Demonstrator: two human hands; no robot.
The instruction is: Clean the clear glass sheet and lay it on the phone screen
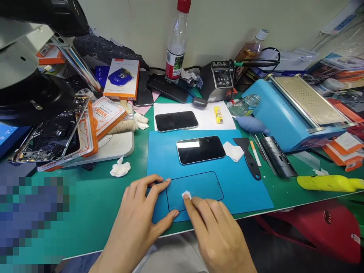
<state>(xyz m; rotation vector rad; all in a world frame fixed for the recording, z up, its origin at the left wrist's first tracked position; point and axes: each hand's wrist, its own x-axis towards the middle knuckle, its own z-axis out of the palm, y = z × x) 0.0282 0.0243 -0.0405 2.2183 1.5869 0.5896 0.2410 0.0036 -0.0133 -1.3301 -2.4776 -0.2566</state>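
Observation:
A clear glass screen protector [199, 185] with a black border lies flat on the blue mat [241, 197]. My left hand [142, 204] steadies its left end, fingertips at the upper corner and thumb at the lower edge. Under the fingertips of my right hand [214, 223] is a small white wipe [186, 195], pressed on the glass. Just beyond lies a phone [200, 150] with a dark screen, a folded white wipe [233, 151] at its right end. A black plastic scraper [248, 159] rests beside that wipe.
A second phone [176, 121] is on white paper behind the mat. Crumpled tissue [120, 167] and boxes [109, 115] sit left, below a microscope [31, 83]. To the right are a blue air blower [251, 124], a blue machine [273, 110] and a yellow bottle [327, 183].

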